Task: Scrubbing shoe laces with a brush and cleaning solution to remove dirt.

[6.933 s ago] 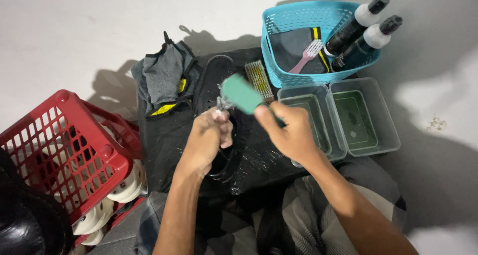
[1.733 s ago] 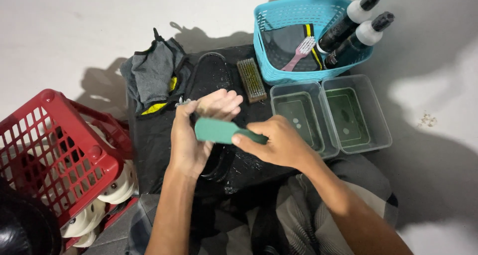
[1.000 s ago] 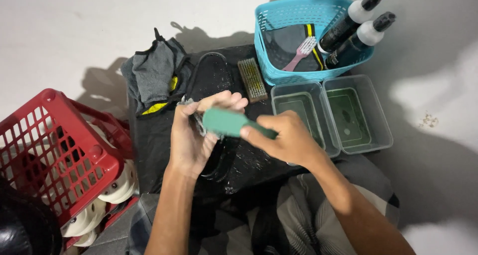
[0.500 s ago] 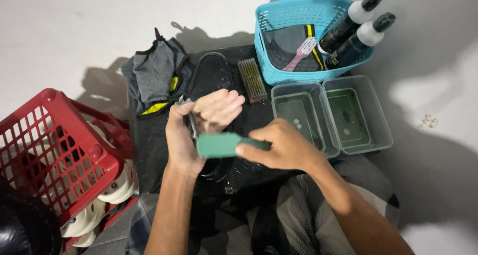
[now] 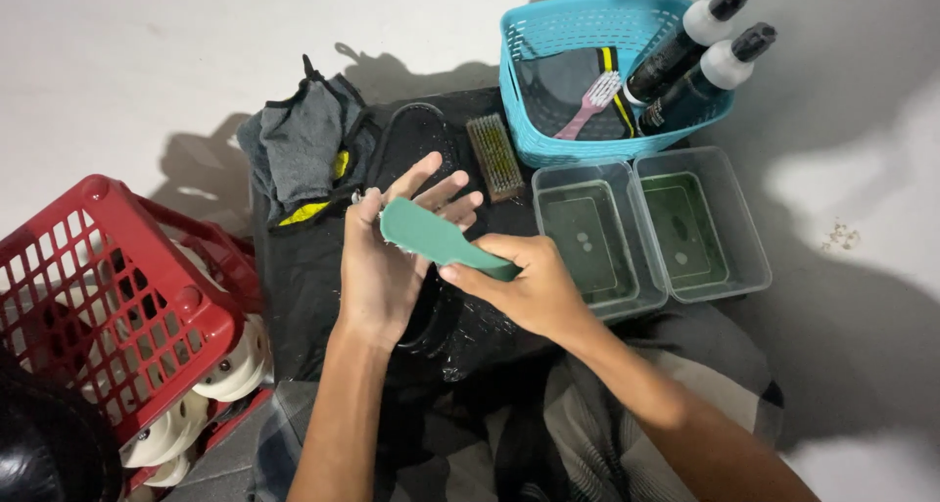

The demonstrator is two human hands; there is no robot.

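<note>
Head view: we hold green plastic brush [image 5: 443, 242] in right hand [image 5: 529, 288], fingers wrapped round its handle end, brush head laid across left palm. Our left hand [image 5: 387, 257] spread, fingers fanned upward, small metallic piece at thumb side, too small to tell. Both hands above wet black cloth [image 5: 313, 267] on floor. Small brown bristle brush [image 5: 496, 156] lies just beyond fingertips. Two clear plastic tubs [image 5: 654, 230] with greenish water to right; blue basket [image 5: 587, 32] behind; red basket [image 5: 108, 296] to left.
</note>
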